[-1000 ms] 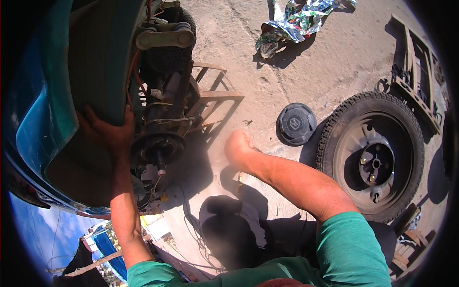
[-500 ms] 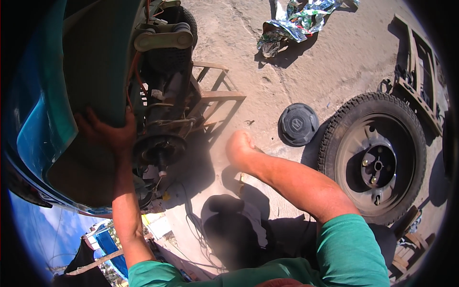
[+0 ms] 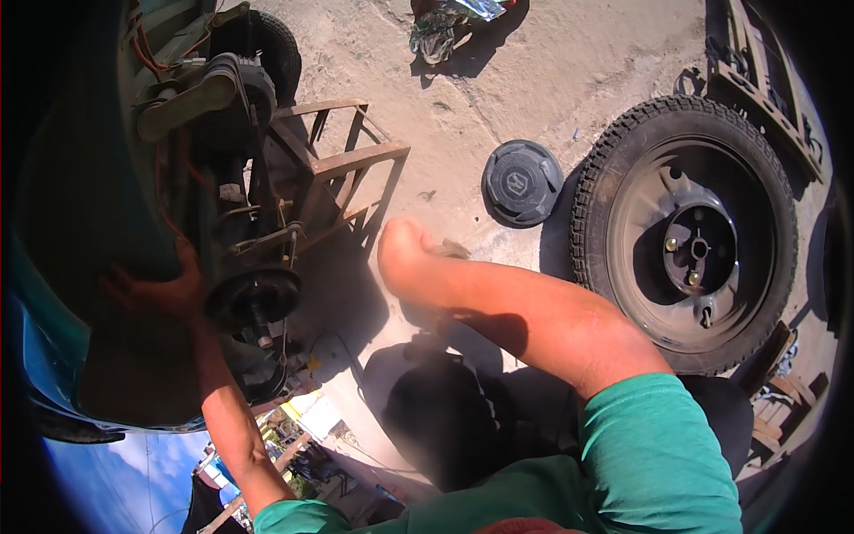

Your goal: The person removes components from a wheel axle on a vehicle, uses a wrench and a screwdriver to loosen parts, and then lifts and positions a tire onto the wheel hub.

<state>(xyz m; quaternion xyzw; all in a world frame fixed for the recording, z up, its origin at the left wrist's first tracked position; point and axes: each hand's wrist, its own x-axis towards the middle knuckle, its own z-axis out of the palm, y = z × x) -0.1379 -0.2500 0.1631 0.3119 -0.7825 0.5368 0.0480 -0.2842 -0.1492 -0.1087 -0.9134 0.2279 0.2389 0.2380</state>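
My left hand [image 3: 160, 289] lies spread against the inside of a teal vehicle body panel [image 3: 80, 222], just left of a bare brake hub [image 3: 253, 298] on the axle. It holds nothing. My right hand [image 3: 405, 254] reaches down to the sandy ground in front of me. Its fingers are curled under and hidden from view. A small grey thing [image 3: 454, 251] shows beside it, and whether the hand grips it is unclear.
A removed wheel with tyre [image 3: 689, 236] lies flat at the right, a round black hub cap [image 3: 520, 182] beside it. A rusty metal stand [image 3: 334, 169] props the vehicle. Crumpled wrapping [image 3: 440, 22] lies at the top, metal frame parts [image 3: 756, 71] at the top right.
The view has shifted slightly. Both hands stay where they were, the left on the body panel and the right on the ground.
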